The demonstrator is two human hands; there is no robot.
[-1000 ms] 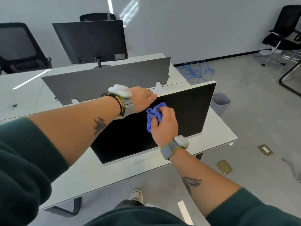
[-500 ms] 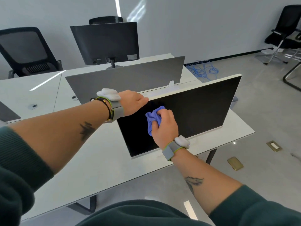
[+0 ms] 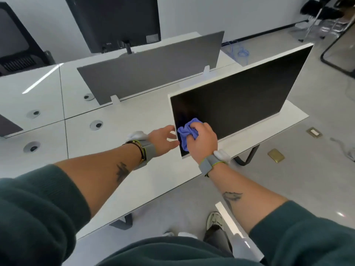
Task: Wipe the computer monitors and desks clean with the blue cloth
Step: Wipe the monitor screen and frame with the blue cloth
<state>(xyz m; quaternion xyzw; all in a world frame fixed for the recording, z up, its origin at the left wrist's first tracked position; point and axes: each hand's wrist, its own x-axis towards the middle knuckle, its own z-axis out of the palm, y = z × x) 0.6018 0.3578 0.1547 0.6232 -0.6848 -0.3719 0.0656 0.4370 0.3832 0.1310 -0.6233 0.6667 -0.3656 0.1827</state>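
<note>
Gripping the bunched blue cloth in your right hand, you press it against the lower left corner of the dark screen of the white-framed monitor, which stands on the white desk. Your left hand sits just beside it, fingers loosely spread and touching the monitor's left edge, holding nothing. A grey divider panel stands behind, with a second monitor beyond.
</note>
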